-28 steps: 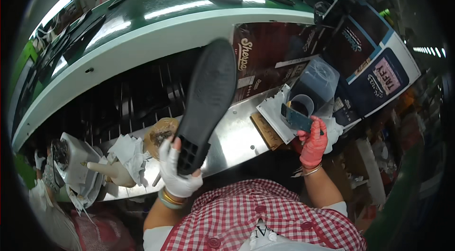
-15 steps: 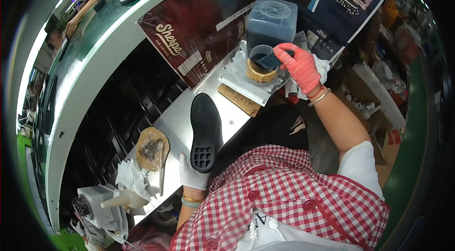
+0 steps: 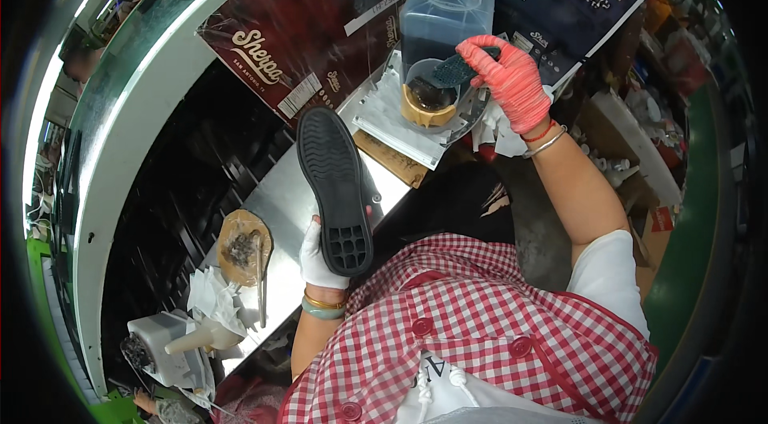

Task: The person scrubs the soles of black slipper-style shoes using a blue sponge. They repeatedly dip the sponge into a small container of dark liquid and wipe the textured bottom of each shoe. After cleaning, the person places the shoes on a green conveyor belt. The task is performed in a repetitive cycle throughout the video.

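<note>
Fingers grip black sole — steel bench below.

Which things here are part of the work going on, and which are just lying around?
In use:
- black shoe sole, held in the left hand
- dark brush, held in the right hand
- round pot under the brush

Lying about:
- brown dish with a stick on the metal bench
- white squeeze bottle
- crumpled white paper
- printed cardboard boxes
</note>
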### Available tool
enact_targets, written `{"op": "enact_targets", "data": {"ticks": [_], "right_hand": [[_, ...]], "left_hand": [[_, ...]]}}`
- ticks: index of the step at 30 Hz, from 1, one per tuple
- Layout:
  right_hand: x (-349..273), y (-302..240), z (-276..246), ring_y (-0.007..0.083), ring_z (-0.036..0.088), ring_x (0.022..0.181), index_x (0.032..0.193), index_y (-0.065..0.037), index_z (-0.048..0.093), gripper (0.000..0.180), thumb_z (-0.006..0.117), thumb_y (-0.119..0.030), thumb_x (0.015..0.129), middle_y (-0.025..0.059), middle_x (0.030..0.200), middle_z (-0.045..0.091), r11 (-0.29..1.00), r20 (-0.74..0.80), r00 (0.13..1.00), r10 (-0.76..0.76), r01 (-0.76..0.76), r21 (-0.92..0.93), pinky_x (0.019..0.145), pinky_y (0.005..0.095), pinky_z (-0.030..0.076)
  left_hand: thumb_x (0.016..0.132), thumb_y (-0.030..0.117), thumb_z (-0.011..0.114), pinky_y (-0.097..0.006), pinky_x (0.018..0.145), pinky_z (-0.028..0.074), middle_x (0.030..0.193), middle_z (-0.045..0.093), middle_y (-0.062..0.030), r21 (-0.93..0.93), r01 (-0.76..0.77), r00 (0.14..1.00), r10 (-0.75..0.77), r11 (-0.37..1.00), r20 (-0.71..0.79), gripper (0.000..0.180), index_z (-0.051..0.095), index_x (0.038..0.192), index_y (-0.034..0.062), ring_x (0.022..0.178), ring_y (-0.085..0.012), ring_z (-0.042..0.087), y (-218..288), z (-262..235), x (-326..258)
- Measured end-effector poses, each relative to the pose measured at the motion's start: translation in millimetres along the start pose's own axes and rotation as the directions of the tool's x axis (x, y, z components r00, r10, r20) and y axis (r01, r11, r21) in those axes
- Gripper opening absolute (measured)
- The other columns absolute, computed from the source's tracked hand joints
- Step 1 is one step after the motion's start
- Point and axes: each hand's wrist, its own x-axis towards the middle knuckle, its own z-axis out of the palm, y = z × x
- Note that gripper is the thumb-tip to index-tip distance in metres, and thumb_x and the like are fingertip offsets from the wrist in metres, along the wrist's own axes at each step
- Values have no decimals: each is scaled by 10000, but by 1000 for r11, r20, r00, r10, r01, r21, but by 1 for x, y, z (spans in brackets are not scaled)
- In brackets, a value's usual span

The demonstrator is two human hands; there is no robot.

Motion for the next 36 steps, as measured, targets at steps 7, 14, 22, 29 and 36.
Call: {"op": "enact_targets", "data": {"ticks": [7, 14, 22, 29, 36], "right_hand": [[8, 27, -4, 100, 560, 627, 980, -48, 653, 291, 644, -299, 834, 32, 797, 639, 990, 115, 990, 88, -74, -118, 588, 237, 464], [11, 32, -6, 99, 551, 598, 986, -50, 654, 292, 644, -298, 833, 34, 816, 646, 993, 121, 987, 109, -102, -59, 568, 232, 453], [10, 51, -17, 68, 551, 553, 947, -11, 641, 280, 627, -275, 853, 28, 818, 647, 980, 113, 978, 176, -185, 73, 500, 184, 411], [-65, 1, 49, 37, 549, 519, 938, -60, 637, 195, 581, -239, 887, 10, 743, 634, 875, 284, 923, 259, -349, 336, 447, 140, 379], [-94, -1, 103, 90, 599, 630, 977, 5, 620, 216, 576, -186, 885, 55, 805, 636, 831, 353, 909, 220, -364, 421, 538, 197, 485]], "left_hand": [[894, 342, 494, -483, 858, 510, 1266, 453, -251, 120, -109, 994, 107, 987, 24, 556, 347, 1331, 32, 1153, -399, 487, -8, 28, -1], [903, 309, 488, -416, 902, 479, 1297, 435, -218, 103, -35, 998, 30, 994, 49, 541, 308, 1377, 118, 1172, -341, 480, -11, 16, -1], [889, 552, 403, -436, 816, 537, 1239, 458, -295, 92, -95, 994, 99, 991, -40, 703, 322, 1349, 26, 1119, -372, 518, -19, 3, 5], [821, 672, 403, -461, 892, 477, 1286, 448, -195, -72, -35, 999, 35, 997, 1, 808, 278, 1390, 113, 1124, -374, 505, -19, -14, 3], [799, 716, 378, -434, 840, 510, 1283, 425, -198, -7, -71, 997, 71, 997, 14, 862, 207, 1413, 136, 1107, -362, 512, -15, -7, -7]]}}
